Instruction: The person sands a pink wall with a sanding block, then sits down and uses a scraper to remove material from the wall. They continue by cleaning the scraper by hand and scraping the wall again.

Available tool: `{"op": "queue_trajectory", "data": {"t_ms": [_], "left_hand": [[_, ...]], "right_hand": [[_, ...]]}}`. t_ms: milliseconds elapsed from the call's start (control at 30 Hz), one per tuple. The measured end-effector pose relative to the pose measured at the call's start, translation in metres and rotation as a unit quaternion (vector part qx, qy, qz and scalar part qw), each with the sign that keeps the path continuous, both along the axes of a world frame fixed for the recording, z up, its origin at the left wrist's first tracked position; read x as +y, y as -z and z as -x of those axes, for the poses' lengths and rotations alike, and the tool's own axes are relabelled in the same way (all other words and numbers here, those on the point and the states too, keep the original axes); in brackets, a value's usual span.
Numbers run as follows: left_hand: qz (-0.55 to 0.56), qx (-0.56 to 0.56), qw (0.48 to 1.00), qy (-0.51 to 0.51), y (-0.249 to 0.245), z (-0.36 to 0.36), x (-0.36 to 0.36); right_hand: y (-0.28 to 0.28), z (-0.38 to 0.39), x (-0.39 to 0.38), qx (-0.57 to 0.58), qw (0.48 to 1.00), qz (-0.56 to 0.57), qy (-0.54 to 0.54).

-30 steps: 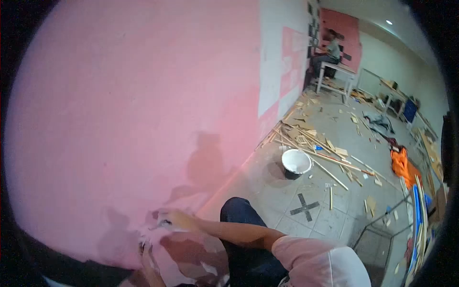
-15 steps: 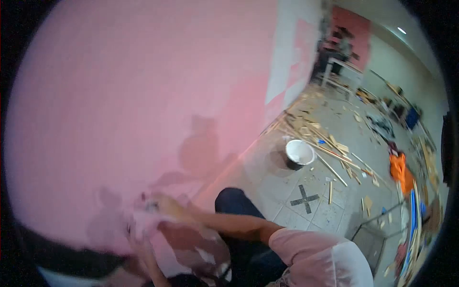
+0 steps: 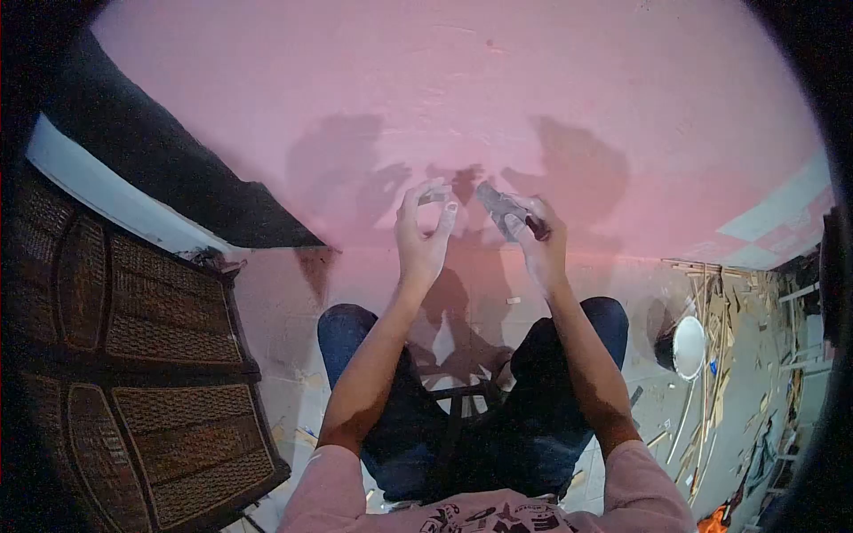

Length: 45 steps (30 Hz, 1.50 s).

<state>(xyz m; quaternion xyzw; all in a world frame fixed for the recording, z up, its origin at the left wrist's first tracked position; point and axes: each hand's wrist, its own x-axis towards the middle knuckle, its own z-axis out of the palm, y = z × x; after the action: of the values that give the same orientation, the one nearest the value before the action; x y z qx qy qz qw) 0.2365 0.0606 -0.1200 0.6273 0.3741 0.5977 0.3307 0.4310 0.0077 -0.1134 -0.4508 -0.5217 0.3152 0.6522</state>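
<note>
Before the pink wall (image 3: 462, 71), I see my right hand (image 3: 540, 238) with its fingers clamped on a grey flat-bladed tool (image 3: 493, 204), its dark red handle in the palm and its blade slanting up toward the left hand. The left hand (image 3: 421, 238) curves its thumb and fingers apart; something flat and grey shows by the fingertips, but I cannot tell whether they grip it. Both knees (image 3: 345, 322) flank the forearms. Beyond the right knee stands a white-rimmed bucket (image 3: 689, 347), just beside wood strips (image 3: 711, 391) strewn along the floor's right side. Dark woven panels (image 3: 191, 444) fill the floor's left side. The wall bears shadows, a black patch (image 3: 160, 142) at its lower left and pale squares near its right edge. Between knees and wall foot, the tiled floor (image 3: 284, 355) leaves the hands room.
</note>
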Motion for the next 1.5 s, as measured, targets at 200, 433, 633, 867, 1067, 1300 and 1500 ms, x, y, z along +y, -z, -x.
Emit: {"op": "queue_trajectory", "data": {"t_ms": [200,433,633,867,1067,1300,1500], "left_hand": [[-0.030,-0.011,0.999,-0.022,0.006,-0.009,0.006],[-0.009,-0.024,0.999,-0.029,-0.002,-0.012,0.005],[-0.037,-0.003,0.999,-0.036,0.002,-0.008,0.003],[-0.091,-0.030,0.995,-0.038,-0.001,0.004,0.002],[-0.105,-0.051,0.993,0.006,-0.007,0.006,-0.007],[-0.062,-0.052,0.996,0.044,0.000,0.005,-0.009],[-0.083,-0.046,0.994,0.048,-0.007,0.007,-0.012]], "right_hand": [[0.010,-0.004,0.002,0.044,0.998,0.042,-0.018],[-0.007,0.009,-0.002,0.068,0.994,0.074,-0.048],[-0.002,0.006,0.002,-0.063,0.998,0.011,-0.026],[0.000,0.004,0.001,0.055,0.996,0.046,-0.055],[-0.020,0.011,-0.004,0.148,0.983,0.085,-0.068],[-0.006,0.014,-0.005,0.106,0.988,0.070,-0.085],[-0.007,0.020,-0.006,0.035,0.997,-0.034,-0.062]]}}
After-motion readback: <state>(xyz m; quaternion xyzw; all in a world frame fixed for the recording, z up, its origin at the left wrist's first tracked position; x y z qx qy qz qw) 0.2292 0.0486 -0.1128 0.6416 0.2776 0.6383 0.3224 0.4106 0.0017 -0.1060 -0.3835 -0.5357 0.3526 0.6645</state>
